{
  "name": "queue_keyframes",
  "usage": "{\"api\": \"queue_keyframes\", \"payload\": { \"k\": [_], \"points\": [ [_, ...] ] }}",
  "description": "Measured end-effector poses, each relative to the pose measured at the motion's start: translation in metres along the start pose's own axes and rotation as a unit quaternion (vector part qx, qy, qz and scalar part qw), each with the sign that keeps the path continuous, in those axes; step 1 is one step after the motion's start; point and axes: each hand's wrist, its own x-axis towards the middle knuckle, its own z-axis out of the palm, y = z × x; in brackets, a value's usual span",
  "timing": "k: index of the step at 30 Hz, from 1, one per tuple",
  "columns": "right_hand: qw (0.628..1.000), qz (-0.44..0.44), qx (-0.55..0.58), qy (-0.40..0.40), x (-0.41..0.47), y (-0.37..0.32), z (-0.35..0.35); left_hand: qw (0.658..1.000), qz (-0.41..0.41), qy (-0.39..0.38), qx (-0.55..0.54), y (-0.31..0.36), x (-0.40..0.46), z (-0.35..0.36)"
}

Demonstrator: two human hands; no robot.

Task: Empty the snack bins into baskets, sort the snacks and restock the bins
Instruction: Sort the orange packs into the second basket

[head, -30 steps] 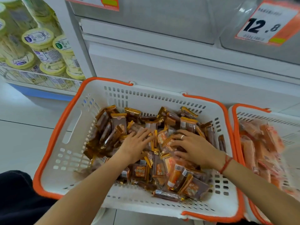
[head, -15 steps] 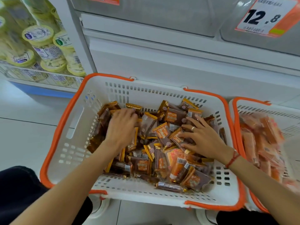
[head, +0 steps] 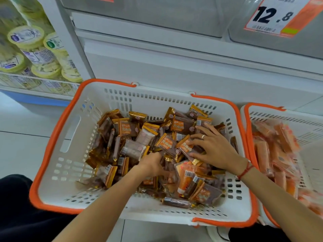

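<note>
A white basket with an orange rim [head: 57, 137] sits on the floor in front of me, holding a heap of brown-and-gold snack packets [head: 129, 130] and a few orange ones [head: 187, 179]. My left hand [head: 152, 165] is in the middle of the heap. Its fingers curl down among the packets and are hidden there. My right hand [head: 213, 149], with a ring and a red wrist string, lies on the packets at the right side with fingers spread. A second basket [head: 279, 117] to the right holds orange packets [head: 279, 154].
Clear snack bins [head: 157, 14] hang on the white shelf unit above the baskets, with a 12.8 price tag [head: 276, 16] at the top right. Stacked yellow-lidded tubs [head: 26, 37] fill a shelf on the left. My dark-clothed knee [head: 14, 198] is at the bottom left.
My left hand has moved from the far-left part of the heap back to its middle, and its fingers now dig into the packets. My right hand stays spread on the right side.
</note>
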Motion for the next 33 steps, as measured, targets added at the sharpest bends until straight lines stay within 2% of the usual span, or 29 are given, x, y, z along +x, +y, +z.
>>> {"api": "queue_keyframes", "payload": {
  "k": [2, 4, 6, 8, 9, 10, 11, 12, 13, 14, 15, 16, 18, 22, 24, 29, 31, 33],
  "points": [
    [1.000, 0.001, 0.000, -0.007, 0.001, 0.003, 0.000, 0.998, -0.001, 0.032, 0.047, -0.010, -0.008, -0.021],
    [1.000, 0.001, -0.002, -0.006, 0.002, 0.003, 0.000, 0.981, -0.023, 0.139, 0.134, -0.029, -0.022, -0.050],
    [1.000, -0.005, -0.015, -0.004, 0.002, 0.003, 0.000, 0.932, -0.048, 0.303, 0.193, -0.054, -0.036, -0.069],
    [1.000, -0.005, -0.021, -0.005, 0.002, 0.002, 0.000, 0.876, -0.052, 0.453, 0.159, -0.070, -0.046, -0.072],
    [1.000, -0.004, -0.021, -0.006, 0.002, 0.002, 0.000, 0.857, -0.023, 0.494, 0.142, -0.070, -0.047, -0.070],
    [1.000, -0.004, -0.022, -0.009, 0.002, 0.002, 0.000, 0.862, 0.015, 0.488, 0.134, -0.063, -0.048, -0.064],
    [1.000, -0.005, -0.021, -0.013, 0.002, 0.002, -0.001, 0.892, 0.064, 0.430, 0.122, -0.052, -0.048, -0.057],
    [1.000, -0.005, -0.019, -0.017, 0.001, 0.001, -0.003, 0.934, 0.101, 0.322, 0.114, -0.039, -0.045, -0.048],
    [1.000, -0.003, -0.013, -0.022, 0.001, 0.001, -0.004, 0.971, 0.107, 0.182, 0.114, -0.026, -0.039, -0.037],
    [1.000, -0.004, -0.009, -0.024, 0.001, 0.001, -0.005, 0.988, 0.092, 0.051, 0.110, -0.016, -0.031, -0.026],
    [1.000, -0.005, -0.002, -0.026, 0.000, 0.000, -0.006, 0.991, 0.066, -0.040, 0.111, -0.008, -0.022, -0.017],
    [1.000, -0.008, 0.005, -0.026, 0.000, 0.000, -0.007, 0.989, 0.044, -0.083, 0.113, -0.001, -0.015, -0.010],
    [0.999, -0.011, 0.009, -0.030, -0.002, -0.001, -0.009, 0.989, 0.024, -0.084, 0.116, 0.008, -0.006, 0.001],
    [0.999, -0.023, 0.005, -0.036, -0.004, -0.004, -0.010, 0.980, 0.014, -0.030, 0.197, 0.019, 0.001, 0.018],
    [0.998, -0.019, 0.015, -0.057, -0.004, -0.008, -0.015, 0.980, 0.008, -0.017, 0.199, 0.021, -0.001, 0.018],
    [0.982, -0.036, 0.050, -0.178, 0.005, -0.028, -0.023, 0.997, -0.008, -0.074, 0.038, 0.001, -0.009, -0.023],
    [0.977, -0.047, 0.056, -0.199, 0.012, -0.037, -0.031, 0.999, -0.016, -0.032, 0.008, -0.018, -0.016, -0.046],
    [0.972, -0.050, 0.080, -0.216, 0.018, -0.045, -0.039, 0.998, -0.037, 0.049, -0.001, -0.039, -0.027, -0.064]
  ]
}}
